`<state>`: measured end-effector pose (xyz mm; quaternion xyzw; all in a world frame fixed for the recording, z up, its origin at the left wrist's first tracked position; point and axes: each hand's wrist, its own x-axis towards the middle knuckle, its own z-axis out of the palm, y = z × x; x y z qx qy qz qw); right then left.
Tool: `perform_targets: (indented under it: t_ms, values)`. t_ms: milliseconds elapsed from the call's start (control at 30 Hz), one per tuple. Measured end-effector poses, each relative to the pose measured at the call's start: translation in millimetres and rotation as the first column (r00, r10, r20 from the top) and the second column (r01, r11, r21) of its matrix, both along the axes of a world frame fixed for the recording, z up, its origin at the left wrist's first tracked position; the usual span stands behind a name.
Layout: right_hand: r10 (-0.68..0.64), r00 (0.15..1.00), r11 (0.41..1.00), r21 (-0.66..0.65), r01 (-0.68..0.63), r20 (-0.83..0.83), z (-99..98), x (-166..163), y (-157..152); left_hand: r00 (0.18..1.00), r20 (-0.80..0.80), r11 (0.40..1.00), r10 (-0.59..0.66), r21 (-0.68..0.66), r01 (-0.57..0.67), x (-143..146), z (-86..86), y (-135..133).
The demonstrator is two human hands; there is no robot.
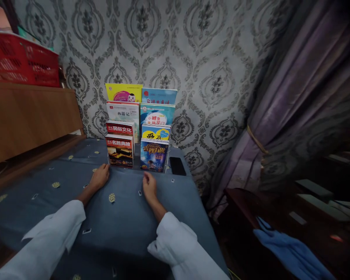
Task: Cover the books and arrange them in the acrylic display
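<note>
A tiered rack of colourful books point(140, 124) stands at the far side of a table covered with a blue patterned cloth point(76, 202). The front row holds a red-titled book point(119, 151) on the left and a dark blue illustrated book point(154, 155) on the right. My left hand point(99, 177) rests on the cloth just in front of the red book, its fingers loosely curled and holding nothing. Below the blue book my right hand point(149, 186) lies on the cloth, fingers together and empty. Both arms wear white sleeves.
A black phone point(177, 166) lies flat right of the rack. A wooden cabinet point(26, 116) with a red basket point(20, 60) on top stands at the left. Purple curtains point(294, 101) hang at the right, above dark furniture and a blue cloth point(288, 249).
</note>
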<state>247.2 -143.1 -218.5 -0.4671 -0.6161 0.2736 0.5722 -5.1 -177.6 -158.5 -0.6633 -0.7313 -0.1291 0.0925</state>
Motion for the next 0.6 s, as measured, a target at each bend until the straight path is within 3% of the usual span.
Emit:
perform_targets:
  t_ms: [133,267,300,400,500,600]
  values:
    - [-0.142,0.982,0.989,0.016,0.145,-0.123,12.1,21,12,0.992,-0.019,0.992,-0.122,0.011,0.122,16,3.5,-9]
    - [-0.234,0.949,0.965,0.064,0.253,-0.213,29.4,41,16,0.947,-0.021,0.944,-0.320,0.076,0.321,55,11.5,-10]
    - [-0.242,0.944,0.961,0.079,0.265,-0.225,33.5,44,16,0.926,-0.021,0.918,-0.377,0.123,0.377,66,17.3,-7]
    - [-0.248,0.938,0.951,0.123,0.283,-0.242,43.2,49,13,0.834,-0.068,0.753,-0.547,0.395,0.526,89,47.3,8]
    - [-0.245,0.943,0.944,0.164,0.285,-0.226,47.6,50,9,0.870,-0.090,0.673,-0.485,0.596,0.437,91,87.4,31]
    - [-0.240,0.953,0.945,0.182,0.273,-0.186,48.0,51,7,0.929,-0.069,0.675,-0.364,0.668,0.314,78,119.2,56]
